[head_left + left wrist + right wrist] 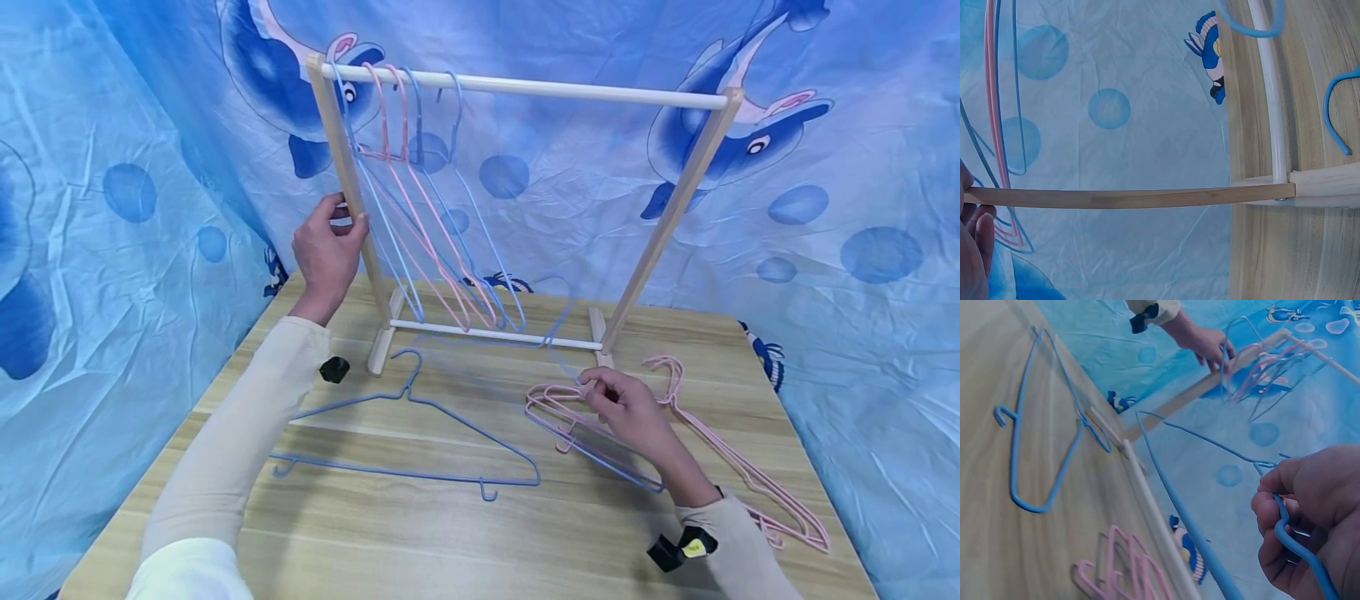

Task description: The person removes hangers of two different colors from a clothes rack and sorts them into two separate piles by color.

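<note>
Your left hand [327, 246] has its thumb and fingers curled round the post [1129, 199] of the rack. Your right hand [626, 408] is bent in tight, pinching the wire of the blue hanger [1205, 551] near its neck. That hanger reaches out past your right fingers toward the bottom rail [1275, 112], low down between your hands. Its wire looks faint from above, so it is hard to tell if it touches the rail.

The step seems to be moving this hanger while you make the post steady. Pinch close to the neck, so the long ends don't swing. Hold the post firmly but don't pull, or the rack could tip. Lift the hanger straight up first, then turn it, so its ends don't catch.

The pink hangers [716, 435] lie under and beside your right hand, and they could snag on the blue wire. Another hanger, the spare one [405, 475], lies flat on the table [450, 550] in front of you, between your two arms. The hung hangers [385, 125] are bunched on the top bar [562, 87], just to the right of your left hand. Go gently near them, because a bump could make them swing and tangle.
</note>
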Tool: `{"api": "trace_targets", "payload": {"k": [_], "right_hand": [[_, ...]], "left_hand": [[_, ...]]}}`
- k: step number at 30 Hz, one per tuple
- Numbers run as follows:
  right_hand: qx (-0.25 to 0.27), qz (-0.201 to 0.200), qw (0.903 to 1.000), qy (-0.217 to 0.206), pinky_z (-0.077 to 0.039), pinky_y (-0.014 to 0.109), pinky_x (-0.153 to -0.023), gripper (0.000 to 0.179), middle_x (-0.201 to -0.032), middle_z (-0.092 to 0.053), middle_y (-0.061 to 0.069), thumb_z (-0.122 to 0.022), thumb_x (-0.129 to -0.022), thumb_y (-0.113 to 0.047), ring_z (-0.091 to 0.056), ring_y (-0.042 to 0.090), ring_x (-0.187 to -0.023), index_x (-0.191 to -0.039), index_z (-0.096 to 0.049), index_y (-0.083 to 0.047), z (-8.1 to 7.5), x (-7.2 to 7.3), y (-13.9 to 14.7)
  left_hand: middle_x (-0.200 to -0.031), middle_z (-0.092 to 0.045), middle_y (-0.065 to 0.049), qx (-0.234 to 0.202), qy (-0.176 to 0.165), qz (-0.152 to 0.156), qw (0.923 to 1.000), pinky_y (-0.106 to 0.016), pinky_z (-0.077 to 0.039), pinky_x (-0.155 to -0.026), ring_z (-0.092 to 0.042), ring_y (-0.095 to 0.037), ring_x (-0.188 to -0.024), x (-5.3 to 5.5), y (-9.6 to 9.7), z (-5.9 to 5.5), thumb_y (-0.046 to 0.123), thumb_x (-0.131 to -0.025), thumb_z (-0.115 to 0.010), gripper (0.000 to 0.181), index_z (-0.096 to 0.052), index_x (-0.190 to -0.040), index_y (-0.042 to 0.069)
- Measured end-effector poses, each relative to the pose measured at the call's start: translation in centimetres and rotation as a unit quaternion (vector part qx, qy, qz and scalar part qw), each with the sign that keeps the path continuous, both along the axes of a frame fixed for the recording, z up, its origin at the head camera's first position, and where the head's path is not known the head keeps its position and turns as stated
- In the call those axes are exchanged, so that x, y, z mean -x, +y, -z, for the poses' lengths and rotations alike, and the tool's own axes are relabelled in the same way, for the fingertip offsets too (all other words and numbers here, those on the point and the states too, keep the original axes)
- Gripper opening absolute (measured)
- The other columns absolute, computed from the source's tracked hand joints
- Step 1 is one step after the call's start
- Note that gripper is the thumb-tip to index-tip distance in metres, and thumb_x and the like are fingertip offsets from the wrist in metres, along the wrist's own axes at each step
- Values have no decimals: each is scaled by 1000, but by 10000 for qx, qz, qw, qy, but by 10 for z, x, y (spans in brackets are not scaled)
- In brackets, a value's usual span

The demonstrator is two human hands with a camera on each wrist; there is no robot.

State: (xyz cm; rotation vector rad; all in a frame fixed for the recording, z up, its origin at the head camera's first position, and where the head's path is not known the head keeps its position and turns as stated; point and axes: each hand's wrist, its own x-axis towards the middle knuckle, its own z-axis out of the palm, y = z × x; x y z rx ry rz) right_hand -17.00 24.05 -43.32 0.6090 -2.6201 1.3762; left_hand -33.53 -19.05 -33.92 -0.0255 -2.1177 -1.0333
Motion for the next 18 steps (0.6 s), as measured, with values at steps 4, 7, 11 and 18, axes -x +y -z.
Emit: {"api": "trace_targets", "payload": {"k": [4,7,11,18], "right_hand": [[334,-348,9988,-73,-39,23,-49,15,-71,-57,2,-62,-98,2,-44,5,-56,-110,-69,-1,11,1,-9],[541,-497,9967,-347,-42,22,-51,15,-72,-59,8,-62,-97,3,-49,8,-58,-110,-69,1,20,2,-19],[787,-769,9904,-835,-49,28,-47,17,-73,-59,19,-60,-99,0,-55,19,-56,-113,-68,6,28,4,-34],[738,-1094,9861,-1010,-40,20,-48,15,-66,-55,7,-60,-100,-1,-46,5,-54,-111,-69,3,32,4,-66]], "left_hand": [[-115,-76,-9,2,-3,-8,10000,-41,-60,-90,-76,-24,-98,0,0,0,32,-97,-68,35,-69,-127,13],[-115,-76,-9,2,-21,-20,10000,-41,-60,-90,-76,-23,-98,0,0,0,32,-97,-67,36,-69,-128,13],[-116,-76,-9,1,-47,-22,10000,-41,-60,-90,-76,-24,-99,-1,0,0,30,-97,-68,35,-69,-128,14],[-116,-76,-9,-20,-100,1,9999,-40,-60,-90,-76,-23,-99,-1,1,-1,30,-98,-68,35,-68,-129,14]]}}
